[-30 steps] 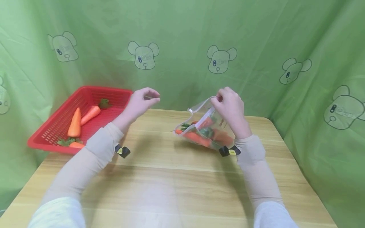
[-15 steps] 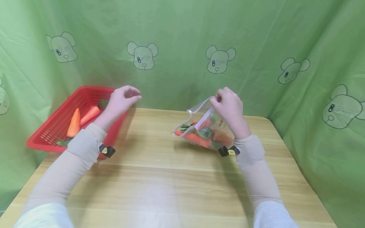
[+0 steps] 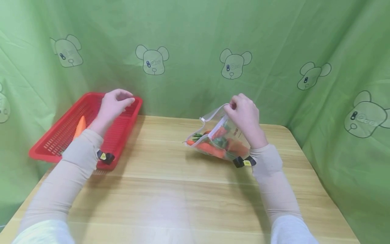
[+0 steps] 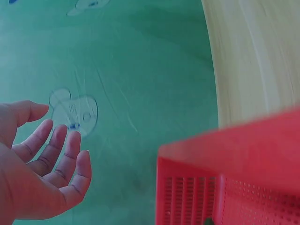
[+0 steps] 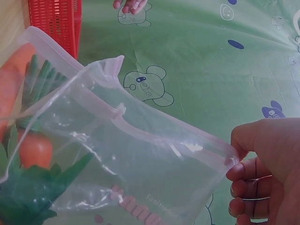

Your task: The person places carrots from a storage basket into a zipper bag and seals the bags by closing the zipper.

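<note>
My right hand (image 3: 243, 113) pinches the top edge of a clear zip bag (image 3: 217, 135) that rests on the wooden table (image 3: 182, 196). The bag's mouth gapes toward the left, with orange carrots (image 3: 210, 149) and green tops inside. The right wrist view shows the bag (image 5: 117, 154) up close, its rim pinched between my thumb and fingers (image 5: 262, 159). My left hand (image 3: 114, 101) hovers above the red basket (image 3: 55, 140), fingers relaxed and holding nothing; the left wrist view shows its empty palm (image 4: 37, 183) beside the basket rim (image 4: 225, 164). A carrot (image 3: 80, 127) lies in the basket.
The red basket sits at the table's far left corner, partly over the edge. Green cloth with bear prints (image 3: 234, 64) hangs close behind and to both sides. Bare tabletop stretches in front of the bag.
My left hand has swung left from the middle of the table to above the red basket. The right hand and the bag have stayed in place.
</note>
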Demonstrator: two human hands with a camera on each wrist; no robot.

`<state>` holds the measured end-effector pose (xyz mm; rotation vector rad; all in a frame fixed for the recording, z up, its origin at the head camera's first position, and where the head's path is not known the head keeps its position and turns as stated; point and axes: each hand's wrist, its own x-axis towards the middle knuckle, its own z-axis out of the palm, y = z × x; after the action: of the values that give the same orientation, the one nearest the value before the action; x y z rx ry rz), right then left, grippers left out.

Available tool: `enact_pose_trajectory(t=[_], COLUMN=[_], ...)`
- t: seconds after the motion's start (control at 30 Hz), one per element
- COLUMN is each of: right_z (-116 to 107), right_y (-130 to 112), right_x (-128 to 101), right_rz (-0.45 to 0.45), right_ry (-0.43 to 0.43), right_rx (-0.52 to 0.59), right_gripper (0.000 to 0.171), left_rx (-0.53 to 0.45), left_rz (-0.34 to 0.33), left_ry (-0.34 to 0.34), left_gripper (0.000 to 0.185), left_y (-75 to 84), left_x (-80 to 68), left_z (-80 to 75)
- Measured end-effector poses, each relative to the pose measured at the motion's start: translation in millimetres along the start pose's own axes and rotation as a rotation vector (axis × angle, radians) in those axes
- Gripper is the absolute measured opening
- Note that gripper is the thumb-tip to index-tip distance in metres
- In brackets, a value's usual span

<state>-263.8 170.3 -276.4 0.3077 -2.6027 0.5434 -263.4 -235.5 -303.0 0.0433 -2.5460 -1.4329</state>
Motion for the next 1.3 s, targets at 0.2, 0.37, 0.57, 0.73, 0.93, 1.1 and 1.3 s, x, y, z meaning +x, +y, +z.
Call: enact_pose_trajectory(t=[0.2, 0.37, 0.57, 0.73, 0.93, 1.1, 1.3], right_z=[0, 1, 1, 1, 1, 1, 1], right_y=[0, 1, 1, 1, 0, -1, -1], right_x=[0, 0, 0, 0, 0, 0, 0], right_rz=[0.004, -0.001, 0.001, 0.004, -0.003, -0.004, -0.001], right_ry=[-0.004, 0.005, 0.008, 0.005, 0.006, 0.010, -0.001], right_rx=[0.001, -0.001, -0.003, -0.007, -0.003, -0.001, 0.002], right_gripper=[0.016, 0.017, 0.017, 0.016, 0.017, 0.016, 0.018], left_rx=[-0.027, -0.094, -0.165, -0.160, -0.146, -0.108, 0.056], left_rz=[-0.046, -0.094, -0.116, -0.159, -0.227, -0.287, -0.417], left_ry=[0.046, 0.091, 0.147, 0.184, 0.256, 0.289, 0.255], left_gripper=[0.038, 0.034, 0.023, 0.026, 0.027, 0.027, 0.046], left_y=[-16.4, -29.2, -47.6, -59.2, -73.2, -84.6, -92.1], left_x=[6.7, 11.3, 19.0, 22.8, 27.5, 31.4, 27.1], left_z=[-13.0, -22.1, -35.6, -45.3, -51.3, -56.3, -62.7])
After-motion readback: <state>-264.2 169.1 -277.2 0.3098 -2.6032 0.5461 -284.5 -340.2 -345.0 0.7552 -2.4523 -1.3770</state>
